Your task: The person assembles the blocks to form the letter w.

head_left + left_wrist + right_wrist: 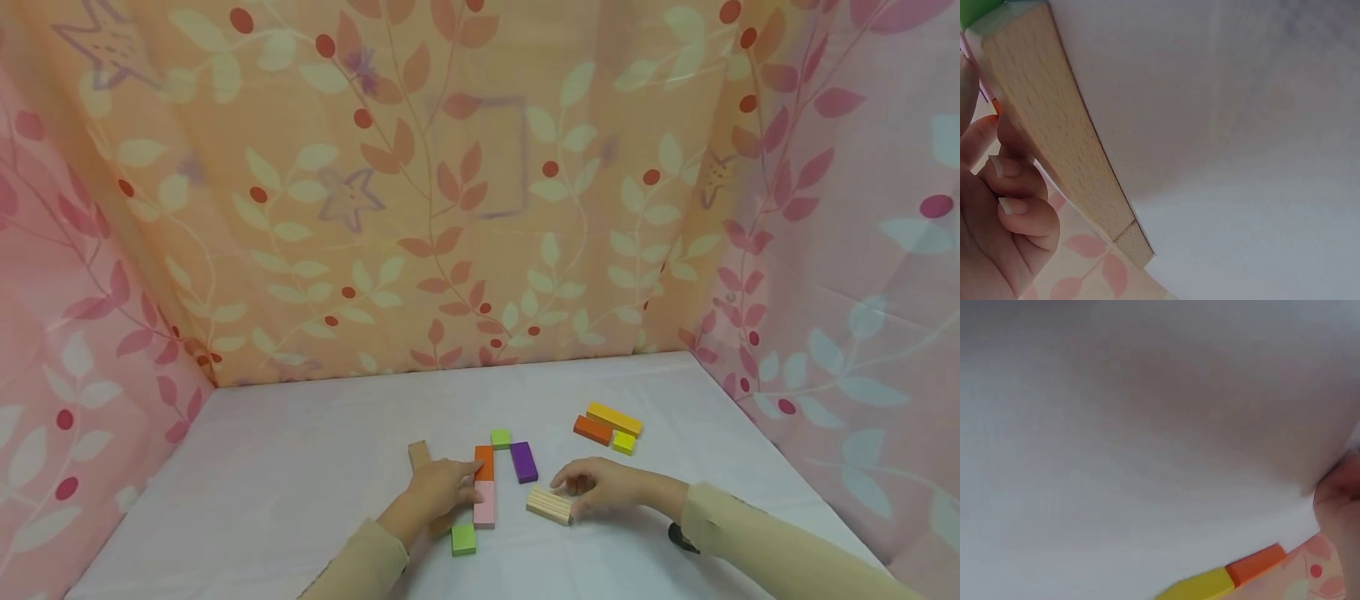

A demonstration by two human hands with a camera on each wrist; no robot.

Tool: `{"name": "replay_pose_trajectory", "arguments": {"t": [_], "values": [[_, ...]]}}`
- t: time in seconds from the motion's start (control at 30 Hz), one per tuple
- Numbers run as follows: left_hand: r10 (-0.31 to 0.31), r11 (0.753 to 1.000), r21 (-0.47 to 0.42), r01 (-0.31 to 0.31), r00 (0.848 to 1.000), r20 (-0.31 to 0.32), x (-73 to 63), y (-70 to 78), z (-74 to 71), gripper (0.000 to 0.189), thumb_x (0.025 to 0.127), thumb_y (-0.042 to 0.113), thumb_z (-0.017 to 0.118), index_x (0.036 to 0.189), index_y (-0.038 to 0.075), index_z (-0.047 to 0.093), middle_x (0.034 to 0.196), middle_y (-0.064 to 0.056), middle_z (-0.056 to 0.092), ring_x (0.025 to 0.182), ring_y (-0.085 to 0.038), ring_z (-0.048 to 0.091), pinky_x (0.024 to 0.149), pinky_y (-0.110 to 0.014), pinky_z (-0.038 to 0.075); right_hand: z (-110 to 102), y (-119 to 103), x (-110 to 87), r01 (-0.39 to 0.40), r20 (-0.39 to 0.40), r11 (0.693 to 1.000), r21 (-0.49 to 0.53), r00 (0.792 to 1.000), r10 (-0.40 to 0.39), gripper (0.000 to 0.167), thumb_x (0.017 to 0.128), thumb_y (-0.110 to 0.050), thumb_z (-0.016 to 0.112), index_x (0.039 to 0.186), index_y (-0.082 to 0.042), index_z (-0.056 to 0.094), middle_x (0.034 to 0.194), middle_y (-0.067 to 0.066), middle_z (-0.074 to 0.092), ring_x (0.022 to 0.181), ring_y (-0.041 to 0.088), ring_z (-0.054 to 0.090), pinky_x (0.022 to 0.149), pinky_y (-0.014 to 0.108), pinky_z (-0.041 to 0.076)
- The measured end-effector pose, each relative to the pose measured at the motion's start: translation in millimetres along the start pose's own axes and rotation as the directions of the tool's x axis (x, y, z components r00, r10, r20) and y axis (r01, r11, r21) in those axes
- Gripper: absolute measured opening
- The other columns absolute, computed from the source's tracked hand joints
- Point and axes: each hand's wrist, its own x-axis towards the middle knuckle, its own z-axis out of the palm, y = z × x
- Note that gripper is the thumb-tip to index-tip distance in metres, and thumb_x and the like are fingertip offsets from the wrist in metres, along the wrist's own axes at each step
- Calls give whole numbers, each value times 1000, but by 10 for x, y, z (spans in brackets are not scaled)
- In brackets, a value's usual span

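Note:
My left hand [437, 490] lies over a row of toy blocks, its index finger on the orange block [484, 461] and its thumb beside the pink block [484, 512]. Under and behind that hand runs a plain wooden piece [1054, 119], partly hidden in the head view. A green block [463, 540] sits at the row's near end. My right hand [611, 483], fingers loosely bent, is at the right end of a ridged wooden block [549, 505]; whether it touches is unclear. A purple block [524, 462] and another green block [500, 439] lie beyond.
At the back right lie a long yellow-orange block [615, 418], a red-orange block [592, 431] and a small yellow block [624, 442]. A white cloth [300, 467] covers the table. Floral curtains [450, 208] stand behind and on both sides.

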Motion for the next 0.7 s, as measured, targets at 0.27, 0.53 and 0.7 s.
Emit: {"name": "replay_pose_trajectory", "arguments": {"t": [0.27,0.53,0.7], "values": [[10,1000,-8,-10,1000,-6,9,15,-2,58,85,41,72,134,13,60,124,-8,65,118,-32,57,99,-47,44,-129,-25,106,82,184,995,-57,980,-71,41,91,-13,67,133,-13,62,88,-6,52,80,3,47,73,20,41],[14,1000,1,-14,1000,-10,22,-12,22,58,85,41,71,134,14,60,124,-7,65,118,-32,58,99,-47,44,-33,-21,141,113,107,990,-87,989,-104,43,84,-20,75,126,-11,67,86,-10,56,79,2,48,72,20,43],[33,999,4,-33,999,-17,14,-26,26,57,85,41,71,134,13,60,124,-7,66,117,-31,58,98,-46,44,-68,-58,174,127,127,990,-67,985,-118,44,87,-17,72,129,-7,63,87,-8,55,78,1,47,71,20,43]]}}
